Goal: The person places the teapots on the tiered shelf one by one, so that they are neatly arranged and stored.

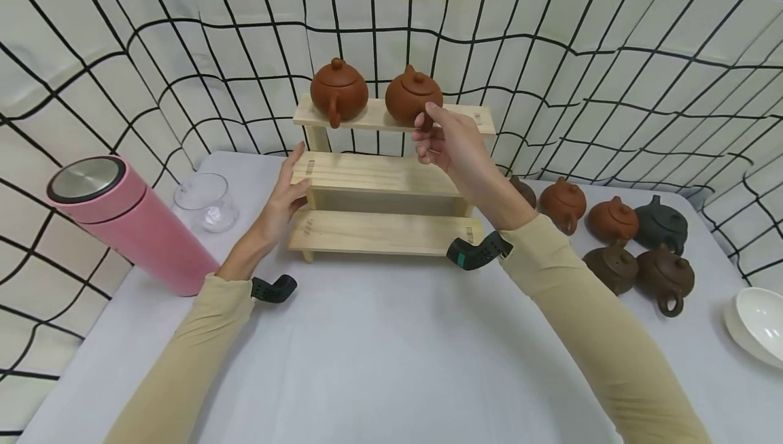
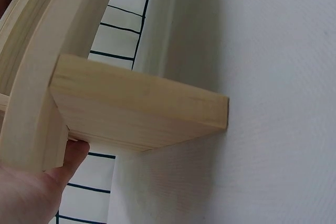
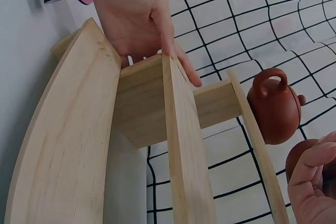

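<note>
A three-step wooden shelf (image 1: 379, 173) stands on the white-covered table. My left hand (image 1: 278, 207) grips the left end of its middle step; the right wrist view also shows this hand (image 3: 134, 22) against the wood. On the top step sit two reddish-brown clay teapots. My right hand (image 1: 455, 145) pinches the right-hand teapot (image 1: 411, 96) at its handle side; the fingers mostly hide the handle. To its left, the other teapot (image 1: 338, 92) has its handle facing forward. The middle and bottom steps hold nothing.
Several clay teapots, among them a dark green one (image 1: 662, 224) and a brown one (image 1: 665, 277), stand at the right. A white bowl (image 1: 761, 328) is at the right edge. At left are a pink flask (image 1: 143, 226) and a clear glass (image 1: 204, 202). Black grid mesh (image 1: 373, 29) surrounds the table.
</note>
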`<action>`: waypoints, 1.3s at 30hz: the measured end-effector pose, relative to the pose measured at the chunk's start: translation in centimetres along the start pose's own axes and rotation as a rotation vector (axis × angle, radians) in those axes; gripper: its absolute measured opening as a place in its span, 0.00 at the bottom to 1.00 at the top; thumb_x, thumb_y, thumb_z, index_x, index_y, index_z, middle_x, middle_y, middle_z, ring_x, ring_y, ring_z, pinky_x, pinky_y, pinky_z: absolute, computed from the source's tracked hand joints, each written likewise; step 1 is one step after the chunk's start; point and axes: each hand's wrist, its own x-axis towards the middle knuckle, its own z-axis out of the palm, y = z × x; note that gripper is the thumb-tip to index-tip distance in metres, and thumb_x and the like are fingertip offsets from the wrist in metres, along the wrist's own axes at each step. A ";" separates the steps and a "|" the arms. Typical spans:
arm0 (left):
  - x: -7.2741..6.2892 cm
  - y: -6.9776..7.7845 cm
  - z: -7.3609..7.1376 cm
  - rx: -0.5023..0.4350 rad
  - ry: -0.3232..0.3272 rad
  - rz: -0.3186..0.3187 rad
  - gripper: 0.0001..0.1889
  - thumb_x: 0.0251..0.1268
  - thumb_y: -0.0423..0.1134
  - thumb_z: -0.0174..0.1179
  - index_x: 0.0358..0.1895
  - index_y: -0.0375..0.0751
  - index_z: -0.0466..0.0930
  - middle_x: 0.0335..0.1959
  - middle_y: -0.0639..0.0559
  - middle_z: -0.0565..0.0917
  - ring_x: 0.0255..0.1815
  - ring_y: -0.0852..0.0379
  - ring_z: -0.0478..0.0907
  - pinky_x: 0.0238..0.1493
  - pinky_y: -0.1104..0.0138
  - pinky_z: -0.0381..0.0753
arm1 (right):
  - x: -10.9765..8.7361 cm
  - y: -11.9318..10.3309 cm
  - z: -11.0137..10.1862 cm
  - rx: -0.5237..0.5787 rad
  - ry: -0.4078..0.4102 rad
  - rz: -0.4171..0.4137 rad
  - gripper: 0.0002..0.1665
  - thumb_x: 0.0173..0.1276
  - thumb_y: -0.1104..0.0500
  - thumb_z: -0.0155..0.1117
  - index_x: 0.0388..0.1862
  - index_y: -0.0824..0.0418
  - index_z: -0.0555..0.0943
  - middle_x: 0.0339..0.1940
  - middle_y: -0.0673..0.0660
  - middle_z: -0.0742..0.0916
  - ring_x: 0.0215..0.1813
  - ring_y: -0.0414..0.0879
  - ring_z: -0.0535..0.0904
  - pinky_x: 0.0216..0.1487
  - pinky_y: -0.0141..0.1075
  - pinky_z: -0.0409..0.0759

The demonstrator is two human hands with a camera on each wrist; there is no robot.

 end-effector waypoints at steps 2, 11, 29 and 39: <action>0.1 0.0 0.2 -0.002 -0.008 0.003 0.39 0.80 0.44 0.37 0.87 0.51 0.29 0.87 0.47 0.33 0.82 0.46 0.45 0.78 0.41 0.49 | 0.3 0.1 0.0 -0.009 0.008 0.006 0.21 0.88 0.52 0.45 0.39 0.65 0.76 0.30 0.55 0.80 0.27 0.43 0.72 0.30 0.30 0.72; 0.2 0.0 0.3 0.002 -0.010 0.001 0.39 0.81 0.44 0.36 0.87 0.52 0.29 0.87 0.48 0.33 0.82 0.45 0.44 0.78 0.41 0.48 | 1.3 0.3 0.3 -0.033 -0.005 0.012 0.21 0.88 0.51 0.46 0.39 0.64 0.77 0.29 0.55 0.80 0.26 0.43 0.72 0.28 0.30 0.72; 0.2 -0.2 0.0 0.009 0.005 -0.003 0.38 0.80 0.44 0.37 0.87 0.54 0.30 0.87 0.50 0.33 0.83 0.45 0.44 0.78 0.40 0.49 | 2.2 0.7 1.3 -0.109 -0.057 -0.012 0.23 0.88 0.49 0.46 0.41 0.65 0.77 0.27 0.54 0.78 0.24 0.44 0.72 0.27 0.31 0.73; 0.0 -0.2 -0.1 0.015 0.008 -0.007 0.38 0.81 0.44 0.37 0.87 0.55 0.29 0.87 0.51 0.33 0.83 0.46 0.45 0.79 0.42 0.49 | 2.2 0.8 1.1 -0.103 -0.080 0.000 0.22 0.88 0.48 0.46 0.42 0.64 0.77 0.29 0.53 0.78 0.25 0.43 0.73 0.27 0.30 0.73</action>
